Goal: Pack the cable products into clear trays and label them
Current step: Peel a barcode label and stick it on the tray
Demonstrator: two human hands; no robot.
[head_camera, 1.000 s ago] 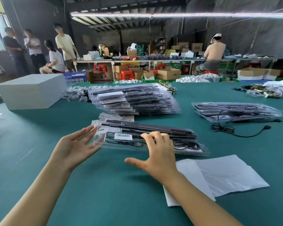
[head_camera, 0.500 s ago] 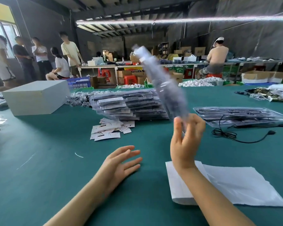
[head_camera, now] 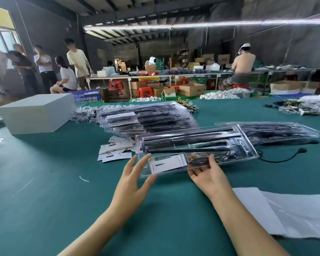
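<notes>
Between both hands (head_camera: 131,182), rectangular clear-plastic tray (head_camera: 196,150)

Packing workshop, warehouse-type hall. Dark walls, exposed roof beams, long strip light (head_camera: 211,24) overhead. Big green-covered table (head_camera: 44,182) carries stacks of filled clear trays (head_camera: 146,117) at centre, loose labels (head_camera: 115,150) beside them, a white box (head_camera: 37,113) toward the left edge. Beyond the far edge: cardboard boxes (head_camera: 190,89), red stools (head_camera: 145,91), a blue crate (head_camera: 87,96), a long bench (head_camera: 155,75) piled with goods. Several people stand or sit at work.
</notes>
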